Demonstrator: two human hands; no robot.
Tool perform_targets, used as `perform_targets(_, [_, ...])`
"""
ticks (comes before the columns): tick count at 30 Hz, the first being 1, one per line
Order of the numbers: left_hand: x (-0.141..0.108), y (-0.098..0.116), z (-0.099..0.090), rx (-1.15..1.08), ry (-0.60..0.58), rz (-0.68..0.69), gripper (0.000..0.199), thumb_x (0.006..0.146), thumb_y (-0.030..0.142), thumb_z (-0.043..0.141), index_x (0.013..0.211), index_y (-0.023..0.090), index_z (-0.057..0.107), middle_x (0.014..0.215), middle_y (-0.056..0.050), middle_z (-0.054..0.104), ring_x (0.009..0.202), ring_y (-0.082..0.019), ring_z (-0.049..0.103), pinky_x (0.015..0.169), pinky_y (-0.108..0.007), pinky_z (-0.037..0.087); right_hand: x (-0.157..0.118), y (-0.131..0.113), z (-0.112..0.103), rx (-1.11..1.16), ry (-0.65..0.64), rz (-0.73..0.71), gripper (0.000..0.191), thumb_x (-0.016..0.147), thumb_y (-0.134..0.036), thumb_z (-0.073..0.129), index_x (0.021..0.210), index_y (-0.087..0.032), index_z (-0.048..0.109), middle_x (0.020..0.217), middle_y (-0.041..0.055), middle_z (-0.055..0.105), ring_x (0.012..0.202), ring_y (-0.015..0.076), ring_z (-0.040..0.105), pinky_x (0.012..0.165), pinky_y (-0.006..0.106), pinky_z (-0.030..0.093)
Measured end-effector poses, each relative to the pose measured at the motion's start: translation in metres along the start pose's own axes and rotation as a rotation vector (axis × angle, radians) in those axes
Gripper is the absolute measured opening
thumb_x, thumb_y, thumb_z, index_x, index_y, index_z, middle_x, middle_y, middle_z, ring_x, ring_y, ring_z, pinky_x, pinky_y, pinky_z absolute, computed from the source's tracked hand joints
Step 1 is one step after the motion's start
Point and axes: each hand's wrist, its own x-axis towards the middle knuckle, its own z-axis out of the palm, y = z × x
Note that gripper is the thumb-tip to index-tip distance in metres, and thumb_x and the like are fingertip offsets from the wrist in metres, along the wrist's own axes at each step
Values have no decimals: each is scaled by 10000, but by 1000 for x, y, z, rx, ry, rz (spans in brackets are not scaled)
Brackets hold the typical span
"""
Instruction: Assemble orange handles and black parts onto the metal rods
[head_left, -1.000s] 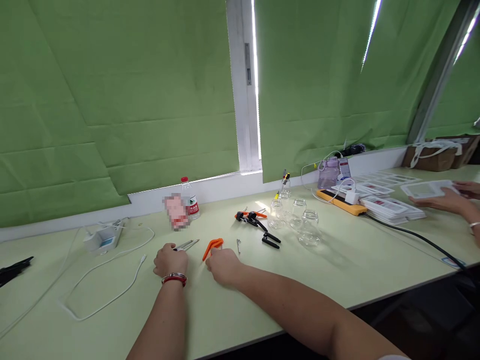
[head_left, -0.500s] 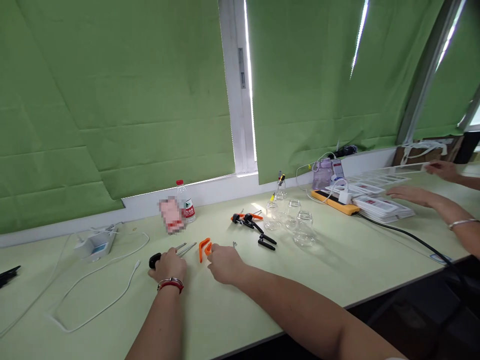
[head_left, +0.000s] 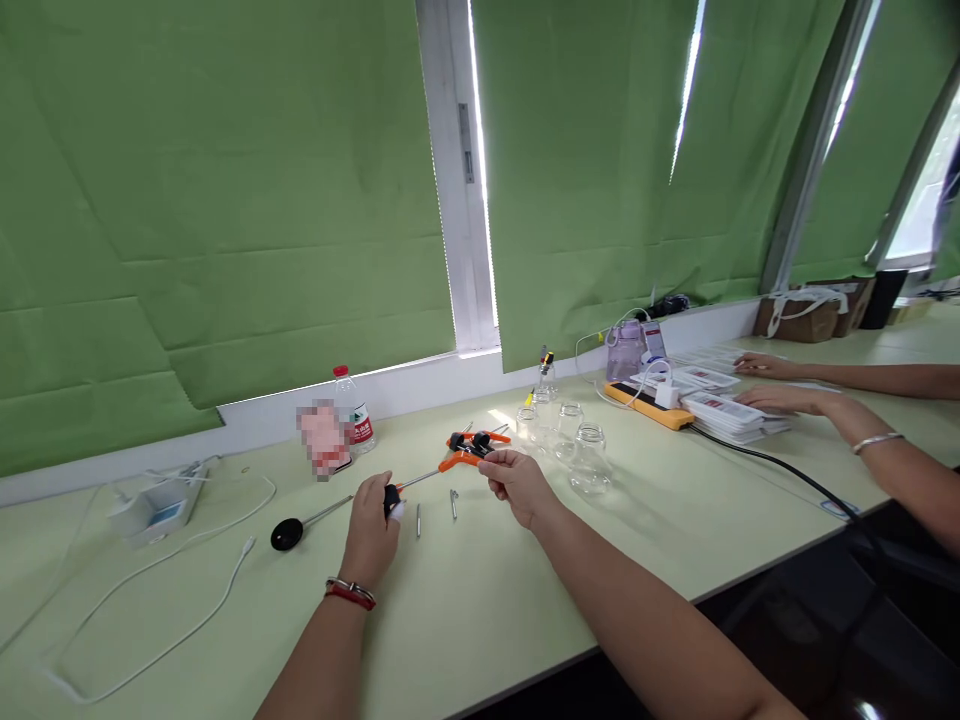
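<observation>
My left hand (head_left: 373,530) is closed around a small black piece (head_left: 391,498) at the near end of a thin metal rod (head_left: 421,479). Up and to the right, that rod meets a bent orange handle (head_left: 454,460), whose right end is pinched in my right hand (head_left: 517,485). A second rod with a round black disc (head_left: 287,534) lies to the left, its far end reaching behind my left fingers. On the table between my hands are a short metal pin (head_left: 418,521) and another pin with a hooked top (head_left: 453,504). Black and orange parts (head_left: 480,438) lie just behind the handle.
Several clear glass jars (head_left: 591,465) stand right of centre. A capped water bottle (head_left: 361,420) is at the back, beside a blurred pink item (head_left: 324,440). White cables run from a power strip (head_left: 161,505) at left. Another person's hands rest by stacked white sheets (head_left: 724,415) and an orange power strip (head_left: 649,405).
The orange handle has been lifted to the right in my right hand. My left hand has shifted right, leaving the black disc out in view. The co-worker's hands have drawn nearer the sheets.
</observation>
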Motion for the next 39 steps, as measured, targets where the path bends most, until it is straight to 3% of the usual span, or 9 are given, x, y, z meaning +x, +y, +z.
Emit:
perform_targets(6, [-3, 16, 7, -93, -59, -3, 257, 794, 271, 504, 1031, 181, 549, 1197, -134, 489, 1164, -259, 467, 1013, -420, 381, 0, 16, -4, 49, -19, 100, 332, 581, -345, 768, 770, -135, 595, 689, 22, 627, 452, 46, 449, 411, 192, 273])
perform_targets(9, [-3, 18, 6, -120, -93, -15, 246, 795, 282, 503, 1025, 201, 537, 1167, -116, 525, 1114, -254, 501, 923, -396, 442, -2, 20, -2, 27, -78, 140, 340, 609, -373, 756, 792, -143, 585, 734, 36, 649, 466, 52, 471, 412, 192, 280])
perform_targets(12, [-5, 17, 5, -128, -163, -121, 295, 795, 322, 503, 1069, 213, 520, 1006, -68, 600, 788, -200, 587, 687, -330, 493, -1, 23, -4, 20, -101, 145, 357, 626, -412, 747, 795, -151, 572, 752, 36, 654, 469, 53, 479, 414, 190, 279])
perform_targets(14, [-6, 17, 5, -134, -191, -189, 325, 793, 346, 510, 1091, 219, 515, 888, -28, 617, 577, -147, 530, 577, -296, 466, -1, 24, -6, 16, -107, 137, 361, 636, -426, 741, 803, -150, 578, 749, 30, 651, 471, 51, 480, 417, 188, 280])
perform_targets(16, [-8, 18, 5, -167, -196, -212, 324, 788, 357, 524, 1085, 226, 519, 838, -7, 613, 510, -122, 492, 541, -280, 452, -1, 24, -7, 4, -150, 136, 358, 651, -424, 733, 833, -147, 598, 752, 28, 650, 481, 51, 488, 421, 185, 287])
perform_targets(21, [-12, 26, 9, -309, -214, -198, 342, 781, 369, 551, 1084, 221, 495, 896, -26, 599, 588, -139, 558, 525, -276, 472, -9, 26, -1, -87, -341, 182, 340, 701, -407, 695, 902, -141, 625, 770, 37, 667, 488, 55, 503, 407, 175, 296])
perform_targets(26, [-13, 30, 14, -301, -129, -99, 380, 740, 286, 601, 1097, 202, 502, 1051, -76, 593, 945, -220, 585, 794, -356, 489, -15, 33, 3, -133, -471, 203, 322, 719, -384, 684, 913, -137, 612, 791, 42, 679, 497, 61, 524, 399, 169, 320])
perform_targets(31, [-14, 30, 13, -298, -172, -37, 202, 746, 215, 563, 948, 219, 561, 932, -32, 609, 864, -194, 573, 771, -332, 466, -15, 37, 2, -159, -498, 197, 348, 729, -357, 683, 985, -133, 609, 816, 51, 676, 506, 61, 525, 398, 168, 335])
perform_targets(39, [-15, 31, 14, -393, -203, -125, 261, 736, 273, 596, 987, 209, 557, 947, -34, 612, 806, -180, 571, 670, -291, 473, -12, 40, 0, -136, -510, 176, 341, 728, -321, 686, 999, -134, 600, 765, 38, 668, 483, 61, 507, 392, 171, 338])
